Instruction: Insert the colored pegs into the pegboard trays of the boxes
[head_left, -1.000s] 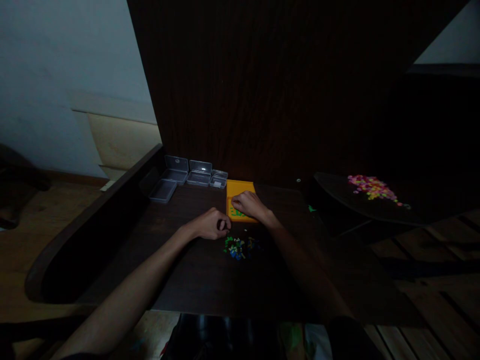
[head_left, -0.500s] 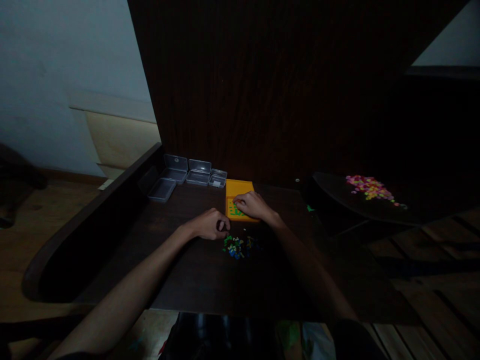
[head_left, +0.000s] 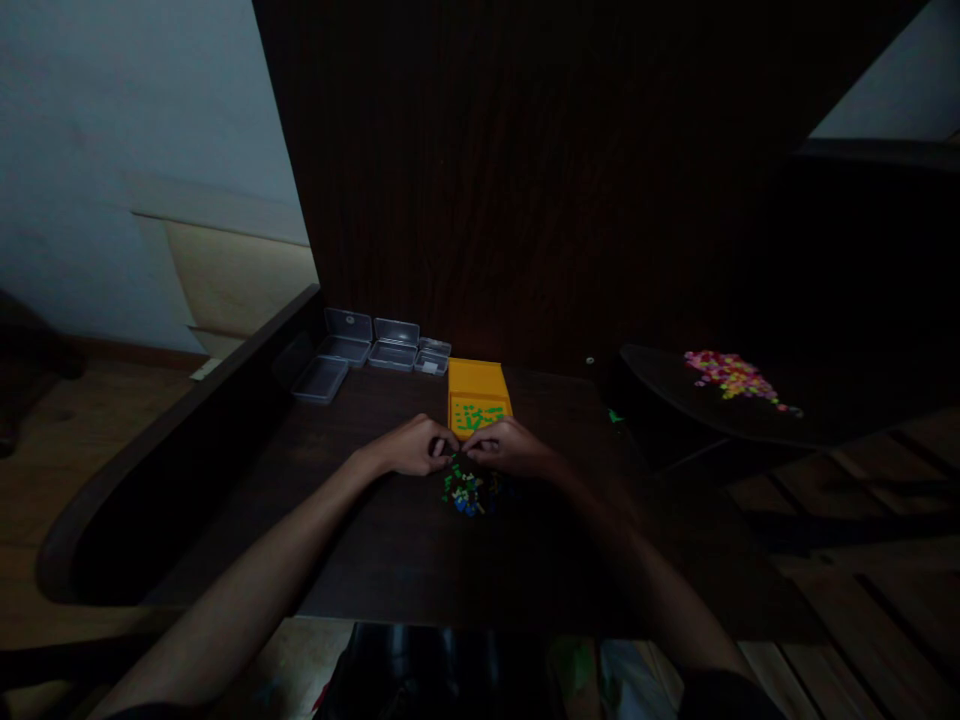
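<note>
My left hand point(head_left: 416, 446) is at the near left corner of the yellow box, fingers curled with thumb and forefinger close together. Facing it, my right hand point(head_left: 506, 446) is closed in a pinch, its fingertips almost meeting those of the left. Whatever lies between either hand's fingertips is too small and dark to make out. The yellow box point(head_left: 478, 376) stands with its lid raised, and small green pieces point(head_left: 474, 417) are scattered on its floor. Just below my hands is a loose pile of tiny green, blue and pale pieces point(head_left: 466, 495) on the dark tabletop point(head_left: 375, 560).
Several clear plastic boxes point(head_left: 321, 380) with lids up stand along the back left. A raised side panel point(head_left: 180, 430) bounds the left, and a dark upright board point(head_left: 480, 200) the back. At right, pink and yellow bits point(head_left: 735, 376) lie on a curved dark surface.
My right hand has come out of the yellow box, toward me, and now meets my left hand above the pile. The green pieces in the box show more fully. My left hand has hardly moved.
</note>
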